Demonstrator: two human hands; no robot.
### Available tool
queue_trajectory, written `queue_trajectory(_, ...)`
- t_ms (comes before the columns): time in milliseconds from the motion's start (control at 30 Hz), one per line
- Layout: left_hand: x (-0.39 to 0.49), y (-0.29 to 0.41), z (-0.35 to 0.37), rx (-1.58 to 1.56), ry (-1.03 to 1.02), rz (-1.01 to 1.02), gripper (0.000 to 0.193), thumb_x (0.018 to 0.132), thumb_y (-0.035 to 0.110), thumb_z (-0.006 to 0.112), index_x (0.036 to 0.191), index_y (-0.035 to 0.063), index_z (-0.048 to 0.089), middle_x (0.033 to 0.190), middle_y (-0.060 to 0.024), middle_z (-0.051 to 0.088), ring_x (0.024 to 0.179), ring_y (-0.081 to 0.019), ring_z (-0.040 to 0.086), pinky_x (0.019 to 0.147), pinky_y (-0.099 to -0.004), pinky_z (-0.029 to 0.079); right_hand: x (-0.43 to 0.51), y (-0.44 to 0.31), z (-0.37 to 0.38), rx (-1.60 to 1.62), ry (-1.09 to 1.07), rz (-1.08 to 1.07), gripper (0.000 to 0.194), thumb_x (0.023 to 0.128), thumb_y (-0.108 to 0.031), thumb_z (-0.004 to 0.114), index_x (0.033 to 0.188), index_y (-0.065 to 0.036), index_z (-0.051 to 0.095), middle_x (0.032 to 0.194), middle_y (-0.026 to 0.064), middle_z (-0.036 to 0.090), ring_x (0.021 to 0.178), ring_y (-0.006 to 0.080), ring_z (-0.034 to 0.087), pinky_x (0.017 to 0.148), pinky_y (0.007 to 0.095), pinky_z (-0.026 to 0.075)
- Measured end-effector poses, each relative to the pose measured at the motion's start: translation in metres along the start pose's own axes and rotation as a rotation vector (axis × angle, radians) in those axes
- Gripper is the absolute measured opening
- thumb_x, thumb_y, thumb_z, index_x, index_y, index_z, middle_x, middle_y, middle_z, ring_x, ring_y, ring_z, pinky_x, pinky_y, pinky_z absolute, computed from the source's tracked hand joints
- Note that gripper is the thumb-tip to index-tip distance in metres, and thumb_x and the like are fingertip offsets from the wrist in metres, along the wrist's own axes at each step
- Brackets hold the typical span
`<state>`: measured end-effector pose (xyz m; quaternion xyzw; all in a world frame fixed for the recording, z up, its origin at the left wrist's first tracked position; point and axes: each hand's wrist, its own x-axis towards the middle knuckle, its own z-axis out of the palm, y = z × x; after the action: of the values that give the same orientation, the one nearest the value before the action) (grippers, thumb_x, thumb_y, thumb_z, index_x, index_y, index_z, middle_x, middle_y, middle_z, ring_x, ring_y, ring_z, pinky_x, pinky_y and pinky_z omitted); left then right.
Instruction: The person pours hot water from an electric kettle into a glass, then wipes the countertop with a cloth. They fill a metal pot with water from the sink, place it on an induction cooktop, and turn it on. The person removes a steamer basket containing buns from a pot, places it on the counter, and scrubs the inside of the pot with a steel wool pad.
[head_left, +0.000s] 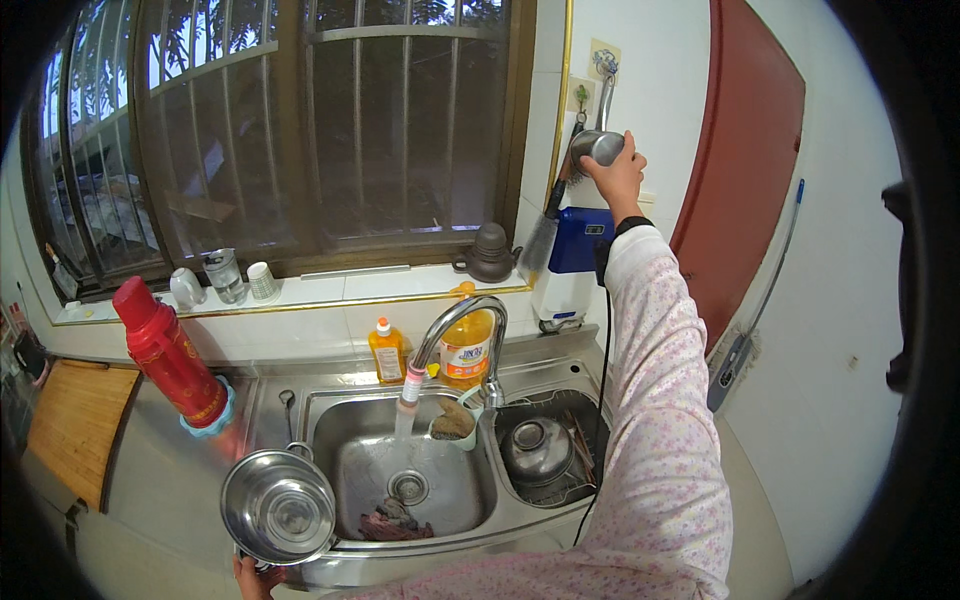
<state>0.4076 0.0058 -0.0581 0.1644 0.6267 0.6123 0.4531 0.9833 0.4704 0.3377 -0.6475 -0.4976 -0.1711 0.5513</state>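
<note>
My left hand (253, 576) grips the handle side of a stainless steel pot (279, 504), which is tilted so that its bare inside faces me, over the sink's left edge. My right hand (622, 178) is raised to the wall, its fingers around the bowl of a metal ladle (596, 150). The ladle's handle reaches up to a wall hook (604, 61). Water runs from the curved faucet (463, 309) into the left sink basin (352, 465). A wet reddish-grey cloth (396, 521) lies near the drain (408, 487).
A red thermos (171, 356) stands left on the counter, beside a wooden cutting board (79, 424). Behind the faucet are an orange bottle (387, 351) and a larger jug (466, 349). The right basin holds an upturned metal bowl (537, 451). A teapot (489, 253) sits on the sill.
</note>
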Motion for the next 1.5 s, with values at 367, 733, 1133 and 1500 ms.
queue_trajectory(367, -0.009, 0.004, -0.011, 0.024, 0.049, -0.069, 0.056, 0.087, 0.047, 0.038, 0.129, 0.0098, 0.034, 0.12, -0.0102, 0.046, 0.09, -0.034, 0.06, 0.063, -0.0389, 0.055, 0.007, -0.022, -0.015, 0.029, 0.059, -0.011, 0.088, 0.061, -0.037, 0.068, 0.134, -0.009, 0.027, 0.122, 0.0288, 0.032, 0.108, 0.0454, 0.038, 0.093, 0.0451, 0.036)
queue_trajectory(733, 0.008, -0.018, -0.051, 0.138, 0.175, -0.027, 0.061, 0.09, 0.048, 0.035, 0.137, 0.011, 0.026, 0.139, -0.0123, 0.029, 0.117, -0.0312, 0.042, 0.092, -0.0477, 0.039, 0.011, -0.031, -0.039, 0.051, 0.118, -0.03, 0.082, 0.062, -0.038, 0.067, 0.131, -0.008, 0.032, 0.118, 0.0257, 0.038, 0.106, 0.041, 0.042, 0.092, 0.0431, 0.037)
queue_trajectory(1133, -0.032, 0.113, 0.02, 0.609, 0.253, 0.779, 0.047, 0.081, 0.004, 0.045, 0.128, 0.003, 0.039, 0.133, -0.0132, 0.038, 0.126, -0.0256, 0.032, 0.105, -0.0364, 0.021, -0.079, -0.05, -0.113, 1.068, -0.72, 0.188, 0.059, 0.082, -0.055, 0.044, 0.122, -0.011, 0.044, 0.112, 0.0066, 0.053, 0.096, 0.0174, 0.053, 0.073, 0.0352, 0.046)
queue_trajectory(1500, -0.058, 0.169, 0.142, 0.869, -0.468, 1.014, 0.056, 0.08, 0.017, 0.057, 0.131, 0.0067, 0.035, 0.136, -0.0166, 0.031, 0.128, -0.0321, 0.027, 0.105, -0.0391, 0.022, -0.352, -0.041, -0.092, 1.009, -1.799, 0.939, 0.06, 0.08, -0.059, 0.048, 0.122, -0.016, 0.044, 0.117, 0.0058, 0.052, 0.102, 0.0221, 0.054, 0.082, 0.0451, 0.046)
